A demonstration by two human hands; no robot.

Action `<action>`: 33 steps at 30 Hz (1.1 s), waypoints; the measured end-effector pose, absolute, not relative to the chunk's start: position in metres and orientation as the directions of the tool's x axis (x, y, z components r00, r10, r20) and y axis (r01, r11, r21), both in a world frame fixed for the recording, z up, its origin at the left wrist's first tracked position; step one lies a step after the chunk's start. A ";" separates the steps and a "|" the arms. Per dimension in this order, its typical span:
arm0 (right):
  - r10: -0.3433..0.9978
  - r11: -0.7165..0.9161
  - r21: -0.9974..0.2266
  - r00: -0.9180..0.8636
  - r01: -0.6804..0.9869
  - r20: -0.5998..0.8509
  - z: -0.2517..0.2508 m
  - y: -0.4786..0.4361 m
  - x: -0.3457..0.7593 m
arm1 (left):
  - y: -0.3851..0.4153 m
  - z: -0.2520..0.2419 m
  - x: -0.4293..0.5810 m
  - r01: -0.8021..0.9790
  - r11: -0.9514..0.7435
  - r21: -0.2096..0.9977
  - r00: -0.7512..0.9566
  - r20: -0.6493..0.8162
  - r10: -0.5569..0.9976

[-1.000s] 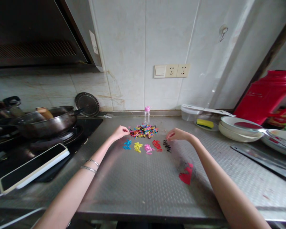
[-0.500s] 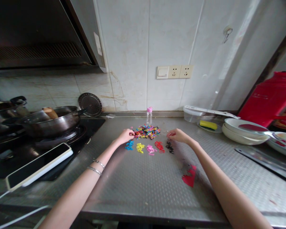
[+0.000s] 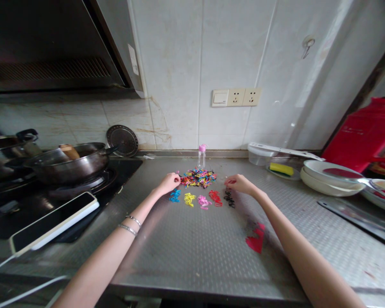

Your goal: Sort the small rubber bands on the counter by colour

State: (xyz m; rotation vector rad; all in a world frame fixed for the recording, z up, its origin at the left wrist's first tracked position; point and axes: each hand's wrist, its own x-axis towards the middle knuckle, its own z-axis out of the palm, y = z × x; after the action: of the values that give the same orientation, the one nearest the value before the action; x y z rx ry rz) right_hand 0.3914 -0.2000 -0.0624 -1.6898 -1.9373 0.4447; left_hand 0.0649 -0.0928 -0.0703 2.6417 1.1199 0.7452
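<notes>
A mixed heap of small coloured elastic bands point(image 3: 198, 177) lies far back on the steel counter point(image 3: 195, 248). In front of it sit small sorted piles: blue point(image 3: 174, 196), yellow point(image 3: 189, 199), pink point(image 3: 203, 201), red point(image 3: 215, 197) and black point(image 3: 229, 198). My left hand point(image 3: 168, 183) has its fingers curled in a pinch at the heap's left edge. My right hand point(image 3: 239, 183) is pinched too, just above the black pile, right of the heap. What either pinch holds is too small to make out.
A small clear bottle with a pink cap point(image 3: 201, 155) stands behind the heap. A phone point(image 3: 51, 222) lies on the stove edge beside a wok point(image 3: 64, 164). Bowls point(image 3: 327, 177), a sponge dish point(image 3: 282, 169) and a red thermos point(image 3: 362, 134) stand right. A red scrap point(image 3: 255, 240) lies mid-counter.
My left hand has slid a little from the heap's upper left corner down toward the blue pile. My right hand stays pinched by the black pile. The view shifted slightly.
</notes>
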 end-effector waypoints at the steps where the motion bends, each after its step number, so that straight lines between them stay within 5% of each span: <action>1: 0.983 0.161 -0.567 -0.078 0.808 0.168 -0.062 -0.200 0.391 | -0.092 -0.070 0.064 0.623 -0.701 0.347 0.590 0.379 0.713; 33: 0.977 0.174 -0.509 -0.085 0.843 0.194 -0.061 -0.203 0.386 | -0.084 -0.059 0.050 0.553 -0.601 0.576 0.553 0.286 0.783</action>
State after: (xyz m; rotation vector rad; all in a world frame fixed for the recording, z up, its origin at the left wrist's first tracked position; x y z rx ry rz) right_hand 0.3859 -0.2030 -0.0609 -1.7107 -1.9716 0.3650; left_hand 0.0504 -0.0838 -0.0586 2.3683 1.0840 0.7370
